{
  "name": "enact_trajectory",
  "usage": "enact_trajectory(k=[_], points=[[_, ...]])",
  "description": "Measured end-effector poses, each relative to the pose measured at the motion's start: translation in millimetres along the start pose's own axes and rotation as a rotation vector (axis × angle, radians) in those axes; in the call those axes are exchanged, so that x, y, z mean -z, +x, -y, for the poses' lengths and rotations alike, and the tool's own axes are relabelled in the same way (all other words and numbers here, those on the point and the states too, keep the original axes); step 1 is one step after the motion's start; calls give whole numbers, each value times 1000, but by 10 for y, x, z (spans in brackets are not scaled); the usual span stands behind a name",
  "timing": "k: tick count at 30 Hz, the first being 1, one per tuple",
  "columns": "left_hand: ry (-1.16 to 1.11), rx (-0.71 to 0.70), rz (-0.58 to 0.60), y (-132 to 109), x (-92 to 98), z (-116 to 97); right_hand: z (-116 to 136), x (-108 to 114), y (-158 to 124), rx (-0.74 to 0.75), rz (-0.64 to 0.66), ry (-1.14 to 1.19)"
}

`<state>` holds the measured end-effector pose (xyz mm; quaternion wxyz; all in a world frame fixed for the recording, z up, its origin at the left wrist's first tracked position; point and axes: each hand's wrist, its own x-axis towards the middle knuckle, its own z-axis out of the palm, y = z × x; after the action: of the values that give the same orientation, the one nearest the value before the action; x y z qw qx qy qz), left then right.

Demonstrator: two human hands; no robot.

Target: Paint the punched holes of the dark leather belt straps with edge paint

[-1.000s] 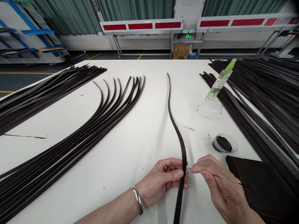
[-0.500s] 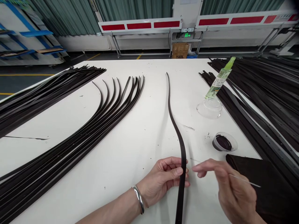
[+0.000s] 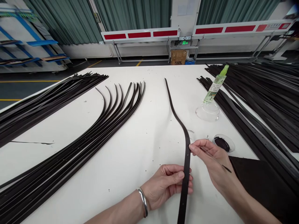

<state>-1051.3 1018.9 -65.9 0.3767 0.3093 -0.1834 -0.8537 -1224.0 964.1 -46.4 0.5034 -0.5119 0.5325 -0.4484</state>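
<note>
My left hand grips a long, narrow dark leather belt strap, which runs up the white table and curves away to a thin tip. It has a silver bangle on its wrist. My right hand pinches a thin stick with a dark tip, and its fingertips touch the strap's right edge. A small round cup of dark liquid stands just beyond that hand.
Fanned dark straps lie to the left, with more stacked at the right. A green-capped bottle leans in a clear glass dish. A black cloth lies at the right. Curtains and a barrier stand beyond the table.
My right hand has come back from the right to the strap's edge, higher up than before. The stick stays in its fingers. My left hand still holds the strap.
</note>
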Motion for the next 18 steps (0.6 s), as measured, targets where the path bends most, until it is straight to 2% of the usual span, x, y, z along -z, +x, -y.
enact_trajectory(k=[2,6,8,10,14,16,18], points=[[14,21,13,-13,-4,1,9,22,61,22,-31,-22],[10,13,-19,-18,-3,-17,47,95,35,30,-10,-43],[-1,6,-51,-13,-4,-27,62,224,-7,44,-11,-38],[-2,6,-90,-14,-13,-34,70,438,-13,77,-69,-81],[37,12,-202,-32,-39,-38,83,932,113,283,-268,-464],[47,31,-247,-30,-40,-43,73,1093,199,392,-286,-666],[52,40,-267,-14,-43,-54,36,1163,271,440,-256,-776]])
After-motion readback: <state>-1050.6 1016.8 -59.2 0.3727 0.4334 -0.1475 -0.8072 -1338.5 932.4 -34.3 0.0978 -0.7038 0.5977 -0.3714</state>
